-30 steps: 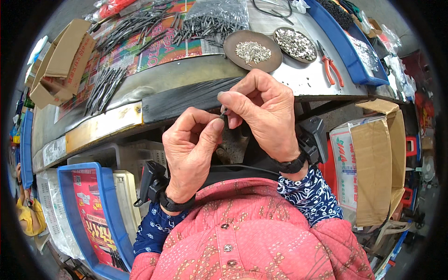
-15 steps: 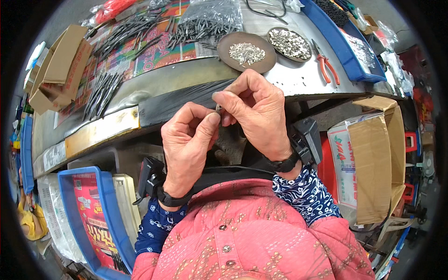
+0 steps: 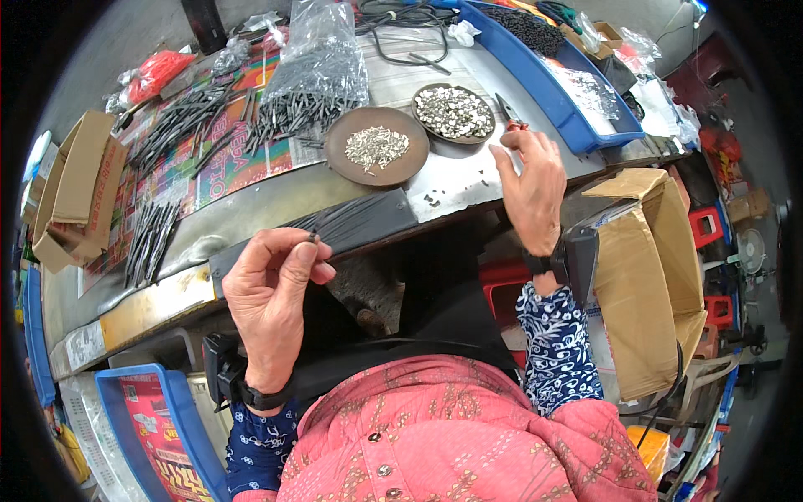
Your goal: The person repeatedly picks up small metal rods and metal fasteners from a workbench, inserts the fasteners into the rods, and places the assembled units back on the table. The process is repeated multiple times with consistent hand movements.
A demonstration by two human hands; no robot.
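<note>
Right hand (image 3: 535, 194) outstretched, perhaps touching pliers (image 3: 505, 110)

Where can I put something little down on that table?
On the metal strip between the colourful sheet and black edge, or, minding dark specks, between the brown plate and right hand. Farther back, black sticks crowd the sheet.

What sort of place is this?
Probably a small hand-assembly workshop: a metal-topped workbench with a brown dish of small metal pieces, a bundle of dark strips and pliers.
</note>
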